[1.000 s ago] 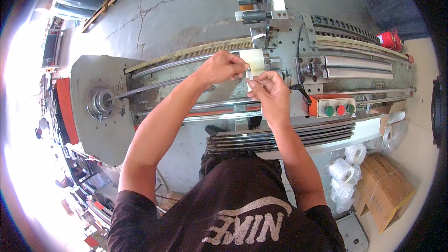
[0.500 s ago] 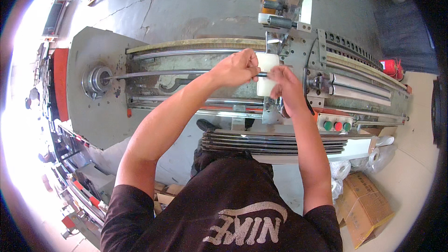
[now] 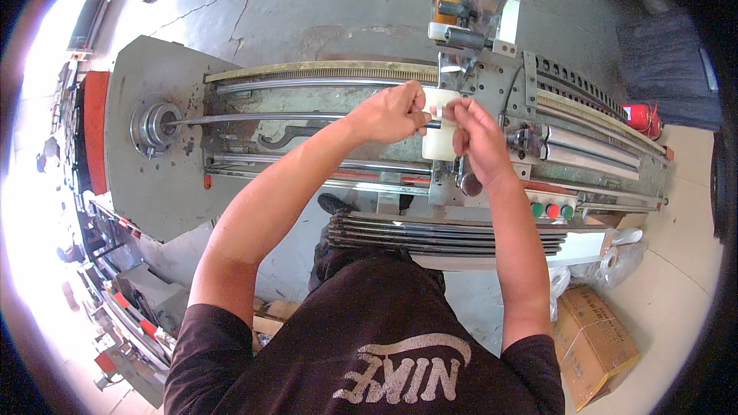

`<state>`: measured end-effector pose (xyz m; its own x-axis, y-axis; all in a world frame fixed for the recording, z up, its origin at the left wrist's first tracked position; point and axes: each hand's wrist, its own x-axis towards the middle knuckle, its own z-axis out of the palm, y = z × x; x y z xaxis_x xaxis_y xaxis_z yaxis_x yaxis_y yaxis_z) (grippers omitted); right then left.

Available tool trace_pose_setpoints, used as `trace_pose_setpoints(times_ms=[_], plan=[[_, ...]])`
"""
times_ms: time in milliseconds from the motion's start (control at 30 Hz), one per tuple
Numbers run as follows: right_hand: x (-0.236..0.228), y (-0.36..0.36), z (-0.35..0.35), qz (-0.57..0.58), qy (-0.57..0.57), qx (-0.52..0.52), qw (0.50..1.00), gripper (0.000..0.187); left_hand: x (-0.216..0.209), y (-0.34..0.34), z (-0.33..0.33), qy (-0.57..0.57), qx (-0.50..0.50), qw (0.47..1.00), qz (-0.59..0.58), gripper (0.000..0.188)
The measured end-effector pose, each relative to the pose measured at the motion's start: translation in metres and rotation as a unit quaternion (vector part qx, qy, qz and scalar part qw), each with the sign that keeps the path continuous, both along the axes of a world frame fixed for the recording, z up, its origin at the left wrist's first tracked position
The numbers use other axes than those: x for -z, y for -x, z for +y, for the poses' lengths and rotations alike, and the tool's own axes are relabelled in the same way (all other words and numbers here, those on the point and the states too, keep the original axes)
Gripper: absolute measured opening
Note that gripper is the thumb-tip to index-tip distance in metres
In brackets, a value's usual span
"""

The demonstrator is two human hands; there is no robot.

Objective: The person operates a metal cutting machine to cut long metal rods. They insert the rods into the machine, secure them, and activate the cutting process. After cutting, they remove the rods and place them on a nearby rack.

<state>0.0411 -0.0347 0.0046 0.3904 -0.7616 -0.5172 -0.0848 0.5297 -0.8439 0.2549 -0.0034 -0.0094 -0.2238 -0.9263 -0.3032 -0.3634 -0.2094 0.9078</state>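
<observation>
Work at a long grey-green machine bed, seen from above and followed from the hands outward: the left hand (image 3: 392, 115) is closed in a pinching grip about a slender, straight metal rod (image 3: 269, 117), which lies over the bed, smooth and pale grey along most of its length and dark just beyond the grip (the fingers hide the transition). The right hand (image 3: 480, 138) is half curled beside the dark end; its fingertips are blurred, and whether they grasp anything cannot be told. Directly beneath this end sits a smooth, off-white block (image 3: 438, 147). Toward the person, beyond the right wrist, are green and red push-buttons (image 3: 553, 211); near the person's body lies a row of dark rods (image 3: 453, 238), set side by side. Farther right, clear plastic bags (image 3: 615, 265) contain white rolls, and below them stands a brown carton (image 3: 592, 342) bound with a strap, its contents hidden. Farthest from the hands, at the left, a round metal chuck (image 3: 157, 129) receives the rod's other end. The long axis thus runs left to right, nearly level across the view and roughly parallel to the rails, with the dark end pointing right.
</observation>
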Motion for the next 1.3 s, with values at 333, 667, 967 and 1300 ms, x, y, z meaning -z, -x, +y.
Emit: trace_pose_setpoints(times_ms=[333,667,967,1300], plan=[[-0.028,0.005,0.033,0.035,0.079,-0.056,0.995,0.020,0.001,0.001,0.005,-0.018,-0.008,1.000,0.008,0.022],[0.006,0.011,0.016,0.046,-0.074,-0.098,0.991,0.032,0.004,0.004,0.007,0.042,0.003,0.998,-0.043,0.021],[0.050,-0.007,0.058,-0.070,0.051,-0.004,0.996,0.019,0.004,0.011,0.005,0.104,0.036,0.985,-0.133,0.027],[0.033,0.097,0.158,0.088,0.153,-0.269,0.947,0.034,0.007,0.009,0.001,0.042,0.024,0.985,-0.169,0.028]])
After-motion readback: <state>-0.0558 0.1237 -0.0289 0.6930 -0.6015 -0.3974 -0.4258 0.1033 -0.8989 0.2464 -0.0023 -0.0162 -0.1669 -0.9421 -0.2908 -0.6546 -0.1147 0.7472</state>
